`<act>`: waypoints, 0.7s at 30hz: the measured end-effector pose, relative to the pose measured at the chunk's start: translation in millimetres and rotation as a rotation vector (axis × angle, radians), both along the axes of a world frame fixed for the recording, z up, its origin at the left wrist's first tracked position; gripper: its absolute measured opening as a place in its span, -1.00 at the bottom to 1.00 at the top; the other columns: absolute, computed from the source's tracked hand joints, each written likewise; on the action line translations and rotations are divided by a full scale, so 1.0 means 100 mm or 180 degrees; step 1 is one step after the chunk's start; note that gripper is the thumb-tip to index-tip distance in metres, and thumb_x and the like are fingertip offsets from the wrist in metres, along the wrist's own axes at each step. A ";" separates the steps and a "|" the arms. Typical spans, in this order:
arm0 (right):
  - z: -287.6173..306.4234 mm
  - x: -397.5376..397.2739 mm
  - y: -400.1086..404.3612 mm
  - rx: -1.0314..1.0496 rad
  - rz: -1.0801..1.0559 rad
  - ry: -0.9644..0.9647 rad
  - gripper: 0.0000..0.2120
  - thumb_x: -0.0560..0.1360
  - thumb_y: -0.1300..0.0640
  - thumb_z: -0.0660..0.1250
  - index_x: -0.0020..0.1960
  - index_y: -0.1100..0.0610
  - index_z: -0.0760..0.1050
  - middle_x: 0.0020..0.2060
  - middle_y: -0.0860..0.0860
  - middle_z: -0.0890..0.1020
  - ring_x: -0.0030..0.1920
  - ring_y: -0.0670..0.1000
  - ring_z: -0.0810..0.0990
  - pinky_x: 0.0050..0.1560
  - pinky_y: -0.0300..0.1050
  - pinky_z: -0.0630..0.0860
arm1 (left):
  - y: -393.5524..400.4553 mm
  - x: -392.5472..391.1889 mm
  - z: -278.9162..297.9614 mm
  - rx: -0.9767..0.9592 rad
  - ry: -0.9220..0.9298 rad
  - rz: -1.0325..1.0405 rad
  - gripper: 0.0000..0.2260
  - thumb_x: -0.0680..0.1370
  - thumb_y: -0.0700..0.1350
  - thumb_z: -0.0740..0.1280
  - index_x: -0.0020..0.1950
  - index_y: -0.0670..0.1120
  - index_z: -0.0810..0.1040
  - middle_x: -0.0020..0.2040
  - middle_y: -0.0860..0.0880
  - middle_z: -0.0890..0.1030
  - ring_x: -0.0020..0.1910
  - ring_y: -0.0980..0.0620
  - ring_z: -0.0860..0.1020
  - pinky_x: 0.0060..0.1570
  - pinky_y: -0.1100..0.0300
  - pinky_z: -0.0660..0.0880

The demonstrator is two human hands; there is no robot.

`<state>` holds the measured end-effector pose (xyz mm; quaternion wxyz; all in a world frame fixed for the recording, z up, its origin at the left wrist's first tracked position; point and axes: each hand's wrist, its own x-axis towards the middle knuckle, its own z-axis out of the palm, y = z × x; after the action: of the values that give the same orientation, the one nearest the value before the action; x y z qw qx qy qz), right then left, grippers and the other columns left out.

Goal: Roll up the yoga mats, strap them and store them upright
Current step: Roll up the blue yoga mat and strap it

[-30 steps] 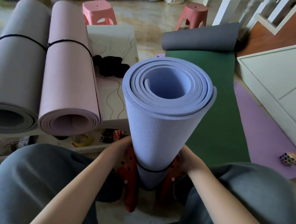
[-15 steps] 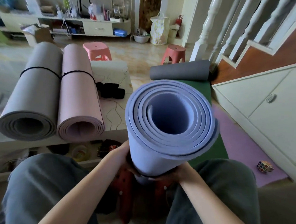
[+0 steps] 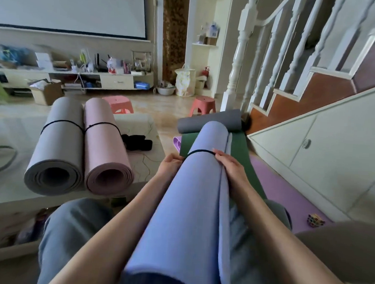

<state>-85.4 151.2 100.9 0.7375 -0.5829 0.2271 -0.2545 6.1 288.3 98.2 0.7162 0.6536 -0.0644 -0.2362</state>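
Head view, both hands gripping smooth foam lavender rolled mat, thin black strap

The near end of the blue mat runs past the bottom edge, and the left hand's fingertips are hidden behind it.

No readable text, labels, brands or numbers to be made out anywhere, items on the far shelf too small and blurred, nothing printed seen on the rolled mats or near the hands.
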 end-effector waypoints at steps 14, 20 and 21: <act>0.02 0.10 0.42 -0.2973 -0.0259 -0.0254 -0.93 0.49 0.31 0.40 -0.12 0.20 0.65 0.02 -0.17 0.48 0.14 0.00 0.53 0.12 -0.21 0.50 | 0.31 -0.12 -0.29 -0.0736 0.0730 -0.0644 -0.59 0.59 0.15 0.20 0.16 -0.13 0.62 0.03 -0.17 0.69 -0.09 -0.06 0.67 -0.02 0.06 0.52; -0.21 -0.10 0.59 -0.3904 -0.0219 0.0550 -0.80 0.56 0.10 0.29 -0.19 0.05 0.32 -0.28 -0.11 0.46 -0.16 0.02 0.39 -0.09 -0.02 0.36 | 0.36 -0.10 -0.57 -0.0743 0.0942 -0.0490 -0.60 0.60 0.10 0.18 -0.12 -0.14 0.67 -0.22 -0.16 0.69 -0.34 -0.03 0.66 -0.23 0.12 0.49; -0.20 -0.12 0.57 -0.3778 -0.0085 0.0651 -0.79 0.56 0.08 0.28 -0.19 0.04 0.29 -0.32 -0.14 0.44 -0.17 0.02 0.41 -0.06 -0.02 0.34 | 0.37 -0.09 -0.54 -0.0697 0.0943 -0.0466 -0.62 0.60 0.10 0.19 -0.09 -0.15 0.65 -0.23 -0.15 0.69 -0.35 -0.03 0.66 -0.23 0.12 0.49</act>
<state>-97.3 208.6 80.6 0.2574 -0.9136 0.1233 -0.2897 -2.7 325.3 43.7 0.7655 0.5235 -0.0311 -0.3728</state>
